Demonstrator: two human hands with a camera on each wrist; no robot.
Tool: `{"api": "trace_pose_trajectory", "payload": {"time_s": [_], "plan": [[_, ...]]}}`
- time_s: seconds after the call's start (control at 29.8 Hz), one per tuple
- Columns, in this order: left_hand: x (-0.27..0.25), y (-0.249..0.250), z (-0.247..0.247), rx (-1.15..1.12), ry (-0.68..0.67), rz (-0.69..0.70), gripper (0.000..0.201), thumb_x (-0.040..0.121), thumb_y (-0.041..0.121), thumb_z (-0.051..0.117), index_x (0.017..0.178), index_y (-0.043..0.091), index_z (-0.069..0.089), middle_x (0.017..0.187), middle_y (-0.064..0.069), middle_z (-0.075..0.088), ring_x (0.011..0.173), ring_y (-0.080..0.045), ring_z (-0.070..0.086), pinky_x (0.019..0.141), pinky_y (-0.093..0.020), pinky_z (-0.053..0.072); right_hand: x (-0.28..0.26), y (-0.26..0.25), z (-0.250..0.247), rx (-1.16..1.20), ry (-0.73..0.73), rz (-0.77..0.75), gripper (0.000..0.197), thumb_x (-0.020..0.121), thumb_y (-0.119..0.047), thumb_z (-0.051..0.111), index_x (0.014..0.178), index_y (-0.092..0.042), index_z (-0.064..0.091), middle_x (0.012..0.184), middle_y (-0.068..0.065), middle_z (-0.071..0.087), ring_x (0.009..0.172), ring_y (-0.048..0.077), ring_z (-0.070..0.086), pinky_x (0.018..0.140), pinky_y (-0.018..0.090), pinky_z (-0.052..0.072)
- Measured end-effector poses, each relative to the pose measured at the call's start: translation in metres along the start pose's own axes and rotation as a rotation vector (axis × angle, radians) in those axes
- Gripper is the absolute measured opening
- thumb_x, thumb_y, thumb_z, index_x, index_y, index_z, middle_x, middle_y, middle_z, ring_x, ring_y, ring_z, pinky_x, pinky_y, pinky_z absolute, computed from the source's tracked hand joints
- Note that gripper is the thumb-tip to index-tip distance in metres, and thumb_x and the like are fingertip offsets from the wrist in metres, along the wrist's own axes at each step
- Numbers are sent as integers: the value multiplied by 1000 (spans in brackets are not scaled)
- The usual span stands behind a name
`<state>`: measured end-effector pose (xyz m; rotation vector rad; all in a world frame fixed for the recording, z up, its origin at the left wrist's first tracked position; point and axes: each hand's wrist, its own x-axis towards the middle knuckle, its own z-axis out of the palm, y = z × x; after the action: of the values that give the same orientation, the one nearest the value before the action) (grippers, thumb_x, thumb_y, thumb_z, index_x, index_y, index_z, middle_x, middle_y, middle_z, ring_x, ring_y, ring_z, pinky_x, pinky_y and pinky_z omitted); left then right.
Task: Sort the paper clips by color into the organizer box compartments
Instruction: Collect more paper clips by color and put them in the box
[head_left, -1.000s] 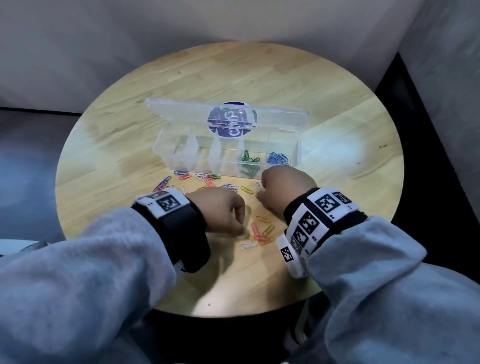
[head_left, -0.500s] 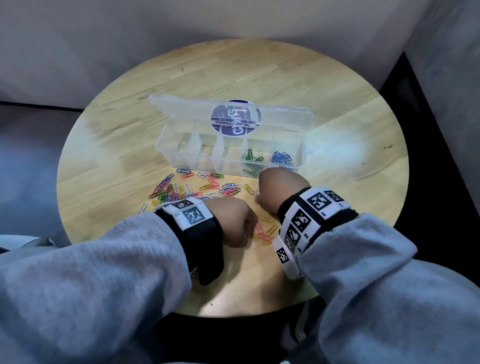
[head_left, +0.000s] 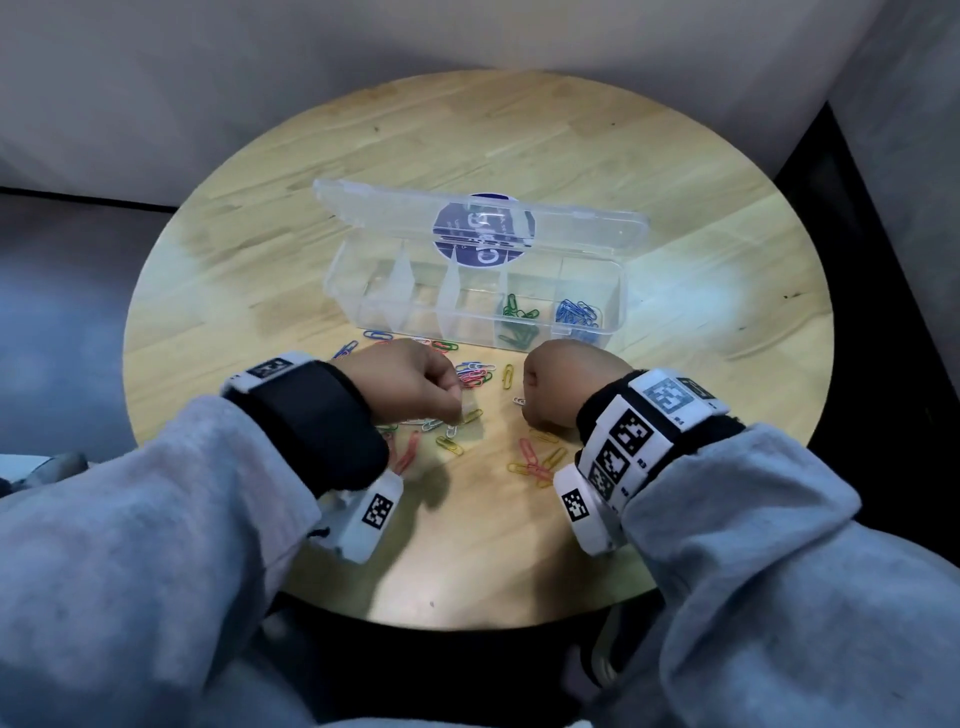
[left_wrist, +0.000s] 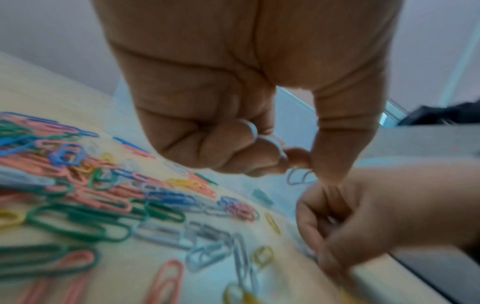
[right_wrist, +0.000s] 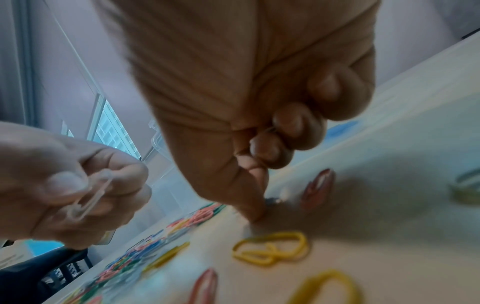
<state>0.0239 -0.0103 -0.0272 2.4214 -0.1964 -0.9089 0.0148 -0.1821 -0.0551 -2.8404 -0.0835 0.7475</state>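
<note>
The clear organizer box (head_left: 621, 291) stands open mid-table, with green clips (head_left: 519, 312) and blue clips (head_left: 576, 314) in its two right compartments. Loose paper clips (head_left: 472, 374) of mixed colours lie in front of it. My left hand (head_left: 415, 384) hovers over them with fingers curled, thumb and forefinger pinching a white clip (left_wrist: 298, 176). That white clip (right_wrist: 88, 197) also shows in the right wrist view. My right hand (head_left: 561, 384) is curled too, its thumb tip down on the table by a small white clip (head_left: 518, 401). A thin pale wire shows between its fingers (right_wrist: 285, 127).
Yellow and red clips (head_left: 535, 462) lie near the round wooden table's (head_left: 727, 364) front edge, between my wrists. The box lid (head_left: 363, 208) leans back behind the compartments. Grey walls close in behind the table; the floor drops off dark at the right.
My left hand has moved away from my body toward the clip pile and lifted with a white clip pinched. The right hand has stayed almost where it was.
</note>
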Motion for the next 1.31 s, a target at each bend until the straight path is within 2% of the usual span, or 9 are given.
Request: {"api": "trace_pose_trajectory", "payload": {"time_s": [0.17, 0.3, 0.37, 0.47, 0.6, 0.81, 0.97, 1.14, 1.31], "plan": [[-2, -10, -17, -450, 26, -63, 25, 68, 1, 70, 53, 16, 57, 52, -2, 52, 40, -8, 40, 39, -13, 33, -7, 4, -2, -2, 39, -73, 11, 81, -16, 58, 92, -15, 56, 101, 3, 62, 87, 21, 55, 68, 28, 43], [0, -9, -15, -595, 51, -88, 29, 85, -11, 52, 65, 10, 48, 43, 2, 55, 34, -3, 45, 36, -11, 35, -7, 3, 0, -1, 41, -47, 20, 84, -19, 58, 103, -15, 58, 105, 2, 62, 90, 20, 57, 70, 28, 45], [1, -7, -12, -671, 45, -111, 28, 86, -11, 50, 69, 10, 51, 45, 2, 56, 35, -3, 48, 38, -11, 40, -4, 3, 0, -7, 14, -34, 20, 84, -22, 57, 102, -13, 62, 103, 2, 64, 92, 21, 60, 73, 30, 48], [0, -6, -10, -780, 48, -163, 23, 88, -8, 48, 78, 10, 59, 68, -5, 55, 41, -6, 55, 44, -13, 47, -1, 2, 2, -5, -32, -18, 17, 81, -20, 59, 95, -11, 66, 96, 4, 67, 82, 20, 61, 63, 26, 47], [-2, -2, -10, -804, 84, -209, 26, 94, -1, 41, 77, 8, 59, 66, -4, 45, 41, -10, 55, 39, -11, 43, -3, 2, 2, 2, -67, -18, 19, 81, -20, 59, 93, -9, 68, 94, 6, 69, 83, 22, 64, 59, 24, 45], [-1, -1, -11, -681, 92, -233, 28, 90, 0, 37, 74, 7, 60, 63, -4, 45, 40, -8, 46, 38, -13, 31, -5, 4, 1, 10, -107, -20, 21, 78, -19, 60, 93, -7, 69, 89, 7, 69, 76, 22, 63, 60, 26, 47], [4, -5, -10, -291, 74, -184, 15, 88, 11, 54, 74, 13, 55, 60, -3, 38, 49, -15, 30, 47, -21, 23, -12, 5, -6, 51, -119, -55, 12, 79, -19, 61, 78, -9, 67, 72, 1, 59, 66, 18, 55, 57, 23, 44], [2, -6, -4, 273, 154, -118, 13, 74, 26, 72, 79, 24, 60, 66, 10, 50, 62, -12, 48, 57, -23, 35, -18, 13, -20, 447, -152, -135, 15, 78, -13, 68, 68, -17, 57, 63, -3, 61, 60, 15, 55, 63, 27, 48], [9, -7, 5, 463, 154, -88, 21, 70, 29, 73, 86, 31, 59, 79, 8, 49, 83, -17, 49, 71, -25, 39, -12, 19, -18, 836, -195, -139, 17, 84, -2, 62, 83, -19, 62, 65, 5, 58, 66, 25, 57, 73, 42, 50]]}}
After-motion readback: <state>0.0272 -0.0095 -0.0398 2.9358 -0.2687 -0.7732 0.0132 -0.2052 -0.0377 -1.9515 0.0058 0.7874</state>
